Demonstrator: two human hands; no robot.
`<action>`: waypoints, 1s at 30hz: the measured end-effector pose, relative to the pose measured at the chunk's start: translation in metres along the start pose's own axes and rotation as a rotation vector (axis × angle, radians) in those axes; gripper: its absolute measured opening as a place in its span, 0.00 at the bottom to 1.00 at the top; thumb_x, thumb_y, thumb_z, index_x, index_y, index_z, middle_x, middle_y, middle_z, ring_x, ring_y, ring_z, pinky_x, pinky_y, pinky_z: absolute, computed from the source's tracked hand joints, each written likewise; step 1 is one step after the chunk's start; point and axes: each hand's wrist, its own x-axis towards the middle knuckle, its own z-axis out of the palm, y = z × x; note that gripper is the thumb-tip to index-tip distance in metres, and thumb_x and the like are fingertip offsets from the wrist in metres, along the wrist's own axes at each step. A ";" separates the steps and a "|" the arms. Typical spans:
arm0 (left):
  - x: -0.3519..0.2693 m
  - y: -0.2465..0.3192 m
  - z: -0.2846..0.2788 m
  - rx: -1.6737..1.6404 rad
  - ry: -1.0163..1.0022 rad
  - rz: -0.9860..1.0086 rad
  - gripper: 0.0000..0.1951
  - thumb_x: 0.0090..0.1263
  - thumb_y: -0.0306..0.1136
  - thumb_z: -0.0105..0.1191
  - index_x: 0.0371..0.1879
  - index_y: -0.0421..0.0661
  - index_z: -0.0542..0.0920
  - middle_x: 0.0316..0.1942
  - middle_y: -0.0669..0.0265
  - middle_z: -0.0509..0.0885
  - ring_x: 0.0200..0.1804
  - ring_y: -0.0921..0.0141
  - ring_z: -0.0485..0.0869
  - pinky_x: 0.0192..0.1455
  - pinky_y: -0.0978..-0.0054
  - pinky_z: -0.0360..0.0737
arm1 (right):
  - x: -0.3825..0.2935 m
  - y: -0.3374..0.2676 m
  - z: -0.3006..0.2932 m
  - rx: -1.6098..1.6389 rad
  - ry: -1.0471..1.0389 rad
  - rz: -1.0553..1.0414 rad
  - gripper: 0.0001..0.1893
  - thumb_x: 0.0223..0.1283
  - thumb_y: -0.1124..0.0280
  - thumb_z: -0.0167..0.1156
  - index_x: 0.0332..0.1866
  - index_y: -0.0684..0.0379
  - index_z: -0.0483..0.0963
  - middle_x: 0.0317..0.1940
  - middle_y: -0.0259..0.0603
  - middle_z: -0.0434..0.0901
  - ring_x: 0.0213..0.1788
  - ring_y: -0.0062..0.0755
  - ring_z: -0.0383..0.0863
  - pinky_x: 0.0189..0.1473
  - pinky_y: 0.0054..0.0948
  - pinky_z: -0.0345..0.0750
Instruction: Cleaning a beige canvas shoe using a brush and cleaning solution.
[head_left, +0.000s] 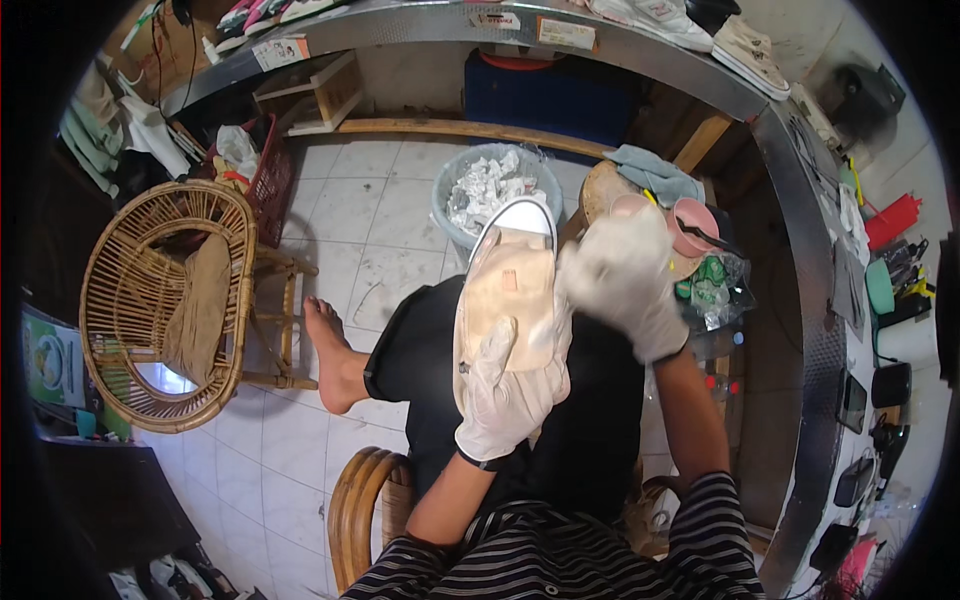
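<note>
A cream canvas sneaker (517, 262) with a white rubber toe cap and a dark line round the sole is held over my lap, toe pointing away from me. My left hand (504, 397), in a white glove, grips it near the heel, the thumb lying over its upper side. On the shoe's right side is my right hand (626, 274), also in a white glove and blurred; its fingers look bunched, and whether it holds something is hidden. Just beyond that hand, a pink bowl (691, 225) with a dark-handled tool across it stands on a round wooden stool (600, 184).
A bin (442, 191) of crumpled paper stands beyond the shoe. A rattan chair (94, 315) is at left, before a red plastic basket (277, 180). A metal-edged counter (420, 26) curves around the front and right, bearing shoes, phones and tools. Grey-blue cloth (660, 176) lies by the bowls.
</note>
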 end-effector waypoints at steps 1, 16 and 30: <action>0.000 0.000 0.000 0.027 0.041 0.026 0.29 0.87 0.36 0.53 0.82 0.36 0.65 0.76 0.51 0.77 0.74 0.59 0.80 0.78 0.60 0.77 | -0.001 0.002 -0.002 0.053 -0.143 -0.200 0.15 0.46 0.71 0.72 0.15 0.52 0.70 0.16 0.34 0.71 0.21 0.40 0.74 0.34 0.41 0.67; 0.001 0.001 0.006 -0.021 0.012 -0.023 0.33 0.85 0.34 0.55 0.84 0.37 0.62 0.78 0.48 0.74 0.76 0.55 0.77 0.81 0.56 0.74 | 0.001 0.011 -0.007 0.049 -0.103 -0.125 0.18 0.42 0.70 0.73 0.14 0.51 0.68 0.18 0.34 0.72 0.22 0.40 0.73 0.36 0.41 0.68; 0.002 0.001 0.003 -0.099 0.017 -0.064 0.31 0.85 0.34 0.56 0.84 0.43 0.64 0.78 0.49 0.74 0.76 0.54 0.78 0.78 0.51 0.78 | 0.011 0.009 -0.008 0.088 -0.112 -0.172 0.17 0.39 0.71 0.71 0.14 0.49 0.66 0.16 0.29 0.69 0.20 0.36 0.71 0.34 0.38 0.64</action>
